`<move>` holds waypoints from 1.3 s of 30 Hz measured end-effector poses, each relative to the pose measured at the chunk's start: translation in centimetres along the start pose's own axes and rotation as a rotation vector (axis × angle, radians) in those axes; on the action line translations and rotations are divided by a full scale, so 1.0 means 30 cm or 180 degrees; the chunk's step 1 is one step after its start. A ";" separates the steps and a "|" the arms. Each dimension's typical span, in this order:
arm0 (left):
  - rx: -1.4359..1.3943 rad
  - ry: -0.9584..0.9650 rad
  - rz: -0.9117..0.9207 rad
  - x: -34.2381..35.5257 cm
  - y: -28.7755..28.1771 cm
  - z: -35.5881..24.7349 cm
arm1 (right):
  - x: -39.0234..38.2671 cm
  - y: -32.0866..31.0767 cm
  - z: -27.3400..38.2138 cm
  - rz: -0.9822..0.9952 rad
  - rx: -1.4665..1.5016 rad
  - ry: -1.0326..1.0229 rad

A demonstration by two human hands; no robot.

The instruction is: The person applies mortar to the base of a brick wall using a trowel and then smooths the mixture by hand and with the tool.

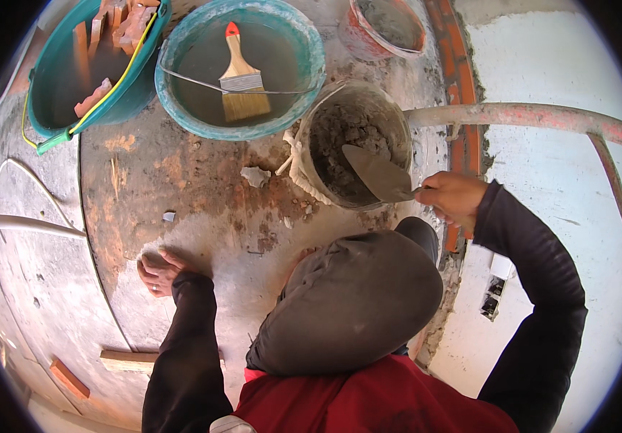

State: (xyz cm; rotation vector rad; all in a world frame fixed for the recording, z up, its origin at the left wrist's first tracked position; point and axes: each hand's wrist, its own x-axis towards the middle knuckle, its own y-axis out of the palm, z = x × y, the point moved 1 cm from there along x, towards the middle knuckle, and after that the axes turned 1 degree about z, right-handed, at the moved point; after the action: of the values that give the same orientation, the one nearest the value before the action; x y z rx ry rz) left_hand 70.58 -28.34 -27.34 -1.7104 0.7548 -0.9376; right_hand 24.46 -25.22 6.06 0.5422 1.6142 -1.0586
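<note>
My right hand (457, 198) is wrapped round the handle of a pointing trowel (377, 173). Its grey blade reaches over the rim into a bucket (403, 133) of wet grey mortar (345, 133). The handle itself is mostly hidden by my fingers. Further left, my left hand (161, 273) rests on the dusty board surface (203, 242) with its fingers apart and nothing in it. A ring shows on one finger. My dark-clothed knee (361, 296) is bent between my two arms.
Behind the mortar bucket, a teal tub (170, 94) of murky water holds a wide paintbrush (242, 83). Brick pieces (120, 29) soak in a teal bucket (127, 97). A red bucket (351, 40) stands far right. Along the brick wall edge (462, 79), a pipe (520, 115) crosses.
</note>
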 end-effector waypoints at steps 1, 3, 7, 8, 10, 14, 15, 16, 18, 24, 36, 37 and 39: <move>-0.0020 -0.0001 -0.0006 -0.004 -0.001 -0.003 | 0.019 0.007 0.002 0.0083 0.0293 0.0032; -0.0076 0.0028 -0.0018 -0.006 -0.002 -0.015 | 0.075 0.016 -0.015 0.0238 0.0914 0.0098; 0.0058 -0.0018 0.0157 -0.002 -0.007 -0.014 | 0.079 0.012 0.044 0.0398 0.1189 0.0185; 0.0116 -0.0032 0.0216 0.003 -0.012 -0.012 | 0.071 0.013 0.059 0.0497 0.1228 0.0192; 0.0133 -0.0030 0.0248 0.004 -0.022 -0.017 | 0.076 0.018 0.068 0.0601 0.1379 0.0186; -0.0063 -0.0032 0.0244 -0.011 -0.042 -0.046 | 0.140 0.047 0.043 0.0550 0.1936 0.0269; -0.0121 -0.0048 0.0271 -0.015 -0.045 -0.052 | 0.143 0.054 0.043 0.0518 0.2104 0.0324; -0.0089 -0.0066 0.0275 -0.008 -0.047 -0.048 | 0.139 0.067 0.056 0.0385 0.2220 0.0225; -0.0025 -0.0097 0.0282 0.006 -0.051 -0.041 | 0.125 0.093 0.075 0.0122 0.2458 0.0027; -0.0029 -0.0098 0.0351 -0.003 -0.052 -0.044 | 0.145 0.085 0.055 0.0285 0.2690 0.0055; -0.0047 -0.0018 0.0181 0.002 -0.043 -0.035 | 0.180 0.140 0.010 -0.0204 0.2910 -0.0293; -0.0036 -0.0026 0.0191 0.003 -0.045 -0.037 | 0.170 0.140 0.010 -0.0231 0.2841 -0.0339; -0.0013 -0.0046 0.0210 0.001 -0.051 -0.041 | 0.150 0.141 -0.006 -0.0312 0.2687 -0.0354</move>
State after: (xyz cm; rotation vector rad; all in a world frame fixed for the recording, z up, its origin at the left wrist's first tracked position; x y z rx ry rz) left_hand 69.61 -28.48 -25.63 -1.6841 0.7995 -0.8781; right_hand 26.26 -23.71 0.35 0.9345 1.0488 -1.8125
